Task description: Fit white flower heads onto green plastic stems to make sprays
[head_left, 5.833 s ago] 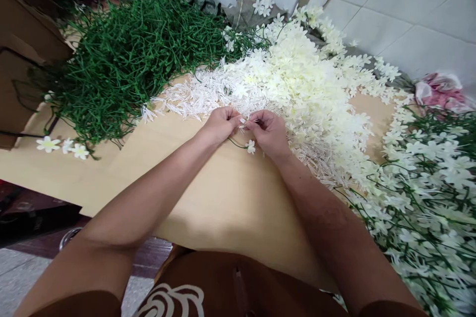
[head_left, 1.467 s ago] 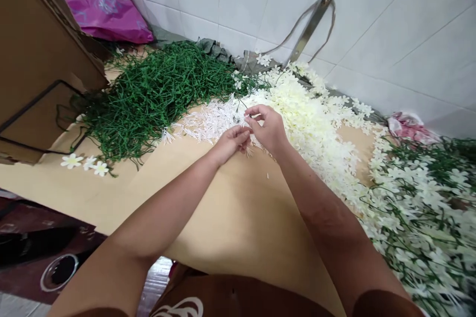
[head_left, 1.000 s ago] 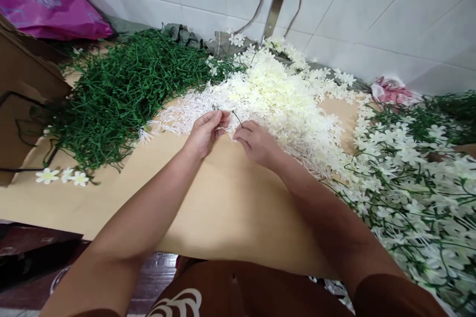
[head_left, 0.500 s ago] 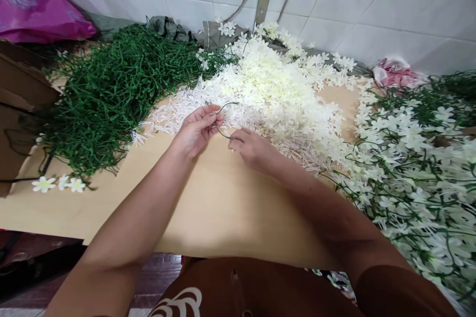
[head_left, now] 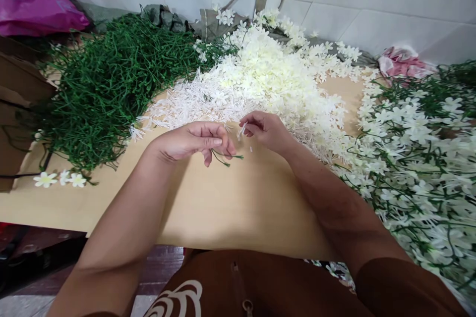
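Note:
My left hand is closed on a thin green plastic stem, whose forked tips stick out below the fingers toward the right. Just right of it, my right hand pinches a small white stamen piece between thumb and fingers. The two hands are apart, above the bare front of the table. Behind them lies a heap of white stamen pieces, and beyond that a mound of white artificial flower heads.
A large tangle of green stems lies at the left, beside a cardboard box. Several finished-looking white flowers on stems pile up at the right. A few loose flowers rest at the left front. A purple bag stands at the back left.
My left hand has turned and come lower, with the stem's tips now pointing right. My right hand has moved up and right, away from the stem, and now holds a white stamen piece.

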`<move>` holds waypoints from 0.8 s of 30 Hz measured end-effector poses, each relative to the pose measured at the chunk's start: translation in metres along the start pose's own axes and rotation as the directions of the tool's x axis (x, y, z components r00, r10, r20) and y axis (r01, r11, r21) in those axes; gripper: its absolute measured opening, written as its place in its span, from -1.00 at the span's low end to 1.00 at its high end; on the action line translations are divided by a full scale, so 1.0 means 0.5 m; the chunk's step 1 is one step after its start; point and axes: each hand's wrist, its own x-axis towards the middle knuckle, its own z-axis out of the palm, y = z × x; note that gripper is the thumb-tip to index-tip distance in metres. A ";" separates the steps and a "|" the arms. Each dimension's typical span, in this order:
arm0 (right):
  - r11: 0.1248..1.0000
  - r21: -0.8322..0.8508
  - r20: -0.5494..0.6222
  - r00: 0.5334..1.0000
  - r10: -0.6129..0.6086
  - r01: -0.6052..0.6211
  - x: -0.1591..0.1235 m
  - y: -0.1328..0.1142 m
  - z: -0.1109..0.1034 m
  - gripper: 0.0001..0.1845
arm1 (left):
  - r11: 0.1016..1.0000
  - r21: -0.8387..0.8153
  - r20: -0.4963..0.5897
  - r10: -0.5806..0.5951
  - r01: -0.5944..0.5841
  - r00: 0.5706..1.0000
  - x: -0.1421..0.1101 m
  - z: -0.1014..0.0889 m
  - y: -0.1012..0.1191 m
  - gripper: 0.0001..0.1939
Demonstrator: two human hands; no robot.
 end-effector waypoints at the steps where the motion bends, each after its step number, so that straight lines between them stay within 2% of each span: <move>1: 0.999 -0.048 -0.013 1.000 -0.015 0.014 0.000 0.003 0.000 -0.83 | 0.998 0.060 0.029 -0.026 0.024 0.999 0.003 0.004 -0.002 -0.76; 3: 0.984 -0.170 -0.052 0.997 -0.064 0.054 -0.001 0.007 -0.003 -0.80 | 0.981 0.178 0.014 -0.077 0.074 0.997 0.012 0.007 -0.008 -0.77; 6: 0.951 -0.292 -0.080 0.988 -0.133 0.104 -0.002 0.012 -0.005 -0.77 | 0.952 0.277 -0.120 -0.096 0.126 0.988 0.025 0.001 -0.019 -0.85; 9: 0.923 -0.349 -0.029 0.983 -0.183 0.161 -0.003 0.015 0.001 -0.75 | 0.935 0.318 -0.256 -0.074 0.156 0.964 0.030 -0.012 -0.026 -0.92; 11: 0.897 -0.394 0.018 0.977 -0.210 0.200 0.000 0.018 0.010 -0.74 | 0.934 0.319 -0.304 -0.058 0.159 0.951 0.030 -0.018 -0.029 -0.92; 15: 0.825 -0.521 0.096 0.976 -0.196 0.217 0.012 0.023 0.033 -0.70 | 0.950 0.278 -0.294 -0.054 0.140 0.954 0.030 -0.021 -0.033 -0.91; 19: 0.747 -0.638 0.105 0.983 -0.154 0.185 0.021 0.028 0.048 -0.72 | 0.936 0.292 -0.247 -0.127 0.198 0.961 0.016 -0.017 -0.026 -0.87; 22: 0.755 -0.619 0.083 0.974 -0.210 0.215 0.023 0.031 0.047 -0.77 | 0.884 0.449 -0.238 -0.022 0.130 0.971 -0.012 -0.004 -0.009 -0.87; 24: 0.800 -0.550 0.042 0.964 -0.261 0.240 0.024 0.028 0.039 -0.80 | 0.761 0.639 -0.257 0.077 0.110 0.963 -0.030 0.011 0.005 -0.86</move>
